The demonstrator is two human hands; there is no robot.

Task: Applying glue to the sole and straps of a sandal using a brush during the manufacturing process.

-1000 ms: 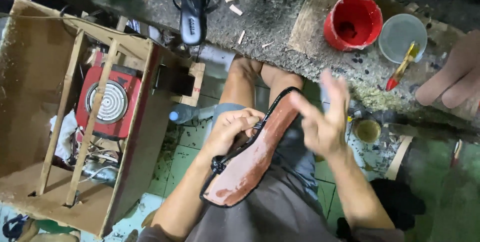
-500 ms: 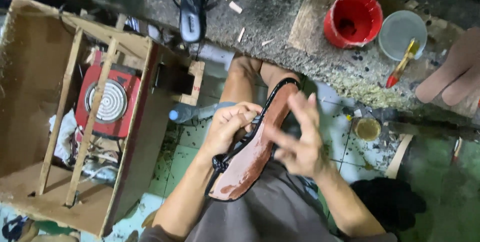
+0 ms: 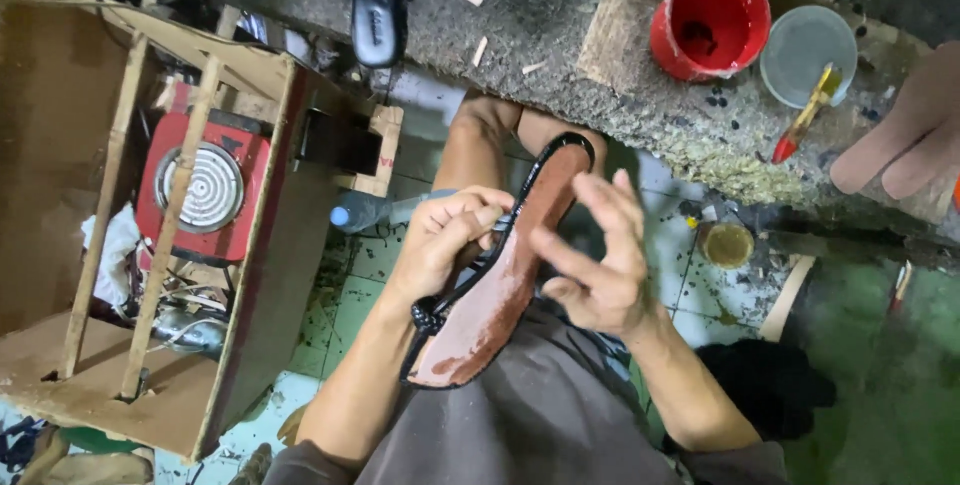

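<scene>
On lap, reddish-brown shoe sole (image 3: 500, 290), glossy black edging, left hand (image 3: 445, 240) gripping

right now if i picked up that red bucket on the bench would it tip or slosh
The red bucket probably stands steady: it sits upright on a wooden board. Slosh seems unlikely, since only a dark patch shows inside. Its smeared walls may feel tacky.

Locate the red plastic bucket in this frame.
In the head view, the red plastic bucket stands upper right on a wooden board on the rough bench, just left of a grey round container holding a yellow-handled brush.
</scene>
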